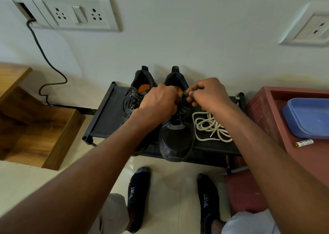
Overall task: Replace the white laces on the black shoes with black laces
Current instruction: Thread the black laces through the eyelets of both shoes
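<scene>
Far to the left of my fingers, a wooden step (35, 127) stands on the floor, and a dark cable (46, 59) runs down the wall from the socket panel (71, 14). Just left of my left hand (157, 103), the first black shoe (137, 98) sits on the dark rack (106, 116); it already carries a dark lace. My left hand lies over the top of the second black shoe (175, 135), fingers curled downward, but I cannot tell what they hold, because the back of the hand covers them. Between my two hands, the black lace (184, 97) rises from the upper eyelets of this shoe. My right hand (209, 95) is closed around this lace, the thumb and the fingertips (191, 93) pinching it near the shoe tongue. Under my right wrist, the white laces (210, 125) lie in a loose pile on the rack, just beside the second shoe. To the right of my right hand, a red table (263, 109) carries a blue lid (306, 118) and a small battery (303, 142). Below my hands, my feet in dark socks (138, 198) stand on the floor.
</scene>
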Demonstrator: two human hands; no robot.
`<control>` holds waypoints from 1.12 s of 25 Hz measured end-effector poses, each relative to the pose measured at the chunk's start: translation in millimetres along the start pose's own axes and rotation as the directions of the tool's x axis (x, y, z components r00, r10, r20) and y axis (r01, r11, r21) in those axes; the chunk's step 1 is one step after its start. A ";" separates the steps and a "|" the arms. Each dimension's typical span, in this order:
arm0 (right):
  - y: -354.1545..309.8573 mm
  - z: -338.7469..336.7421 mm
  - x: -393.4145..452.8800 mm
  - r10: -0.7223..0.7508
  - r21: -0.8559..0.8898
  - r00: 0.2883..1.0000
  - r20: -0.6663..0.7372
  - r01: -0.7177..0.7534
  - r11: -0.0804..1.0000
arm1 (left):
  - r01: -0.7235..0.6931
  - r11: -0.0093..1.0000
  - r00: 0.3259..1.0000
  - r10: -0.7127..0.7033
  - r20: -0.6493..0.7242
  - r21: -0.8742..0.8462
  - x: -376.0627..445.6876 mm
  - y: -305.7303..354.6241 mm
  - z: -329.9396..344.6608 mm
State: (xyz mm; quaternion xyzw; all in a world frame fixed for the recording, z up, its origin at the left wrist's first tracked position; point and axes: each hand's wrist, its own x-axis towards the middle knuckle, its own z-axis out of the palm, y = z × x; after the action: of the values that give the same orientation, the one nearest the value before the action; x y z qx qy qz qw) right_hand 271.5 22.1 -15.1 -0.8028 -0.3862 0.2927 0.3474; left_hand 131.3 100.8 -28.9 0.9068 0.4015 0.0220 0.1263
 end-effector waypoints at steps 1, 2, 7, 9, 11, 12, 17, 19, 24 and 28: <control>0.0 -1.4 0.2 0.002 0.004 1.000 0.001 -0.002 1.000 | -0.005 0.999 1.000 0.006 0.028 -0.046 0.7 -1.2 -0.6; 0.1 -2.2 0.8 0.006 0.005 1.000 0.005 -0.006 1.000 | 0.008 0.995 0.999 -0.004 0.037 -0.104 1.5 -3.8 -0.9; 2.5 -0.9 2.4 0.012 -0.039 0.999 0.042 -0.010 0.999 | 0.223 0.880 0.975 -0.198 0.103 -0.419 5.2 -15.0 4.3; 3.4 -0.6 3.4 0.009 -0.052 0.999 0.050 -0.007 0.999 | 0.297 0.811 0.955 -0.258 0.149 -0.504 4.8 -15.7 6.8; 4.4 1.0 3.9 0.011 -0.089 0.998 0.069 -0.005 0.996 | 0.310 0.794 0.951 -0.266 0.160 -0.523 3.8 -12.1 8.2; 4.9 2.5 3.4 0.015 -0.127 0.996 0.092 -0.003 0.992 | 0.303 0.804 0.953 -0.258 0.158 -0.511 3.7 -9.8 8.7; 6.7 7.5 -0.2 0.010 -0.247 0.986 0.164 0.031 0.969 | 0.244 0.899 0.970 -0.232 0.076 -0.365 3.7 2.5 11.5; 6.8 6.2 0.0 0.032 -0.219 0.986 0.161 0.004 0.976 | 0.280 0.902 0.959 -0.277 0.057 -0.328 2.5 4.6 11.2; 5.6 5.0 -1.7 0.055 -0.167 0.989 0.135 -0.032 0.986 | 0.273 0.950 0.962 -0.265 0.070 -0.154 -3.0 10.3 12.0; 8.7 4.7 0.3 0.047 -0.164 0.990 0.130 -0.025 0.986 | 0.239 0.959 0.971 -0.233 0.056 -0.155 -0.5 4.6 11.0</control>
State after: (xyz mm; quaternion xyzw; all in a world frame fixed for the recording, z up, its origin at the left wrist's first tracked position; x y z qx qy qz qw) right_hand 271.8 19.9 -24.8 -0.8138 -0.4166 0.3197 0.2490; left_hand 135.9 95.1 -38.3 0.8396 0.5013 0.0223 0.2079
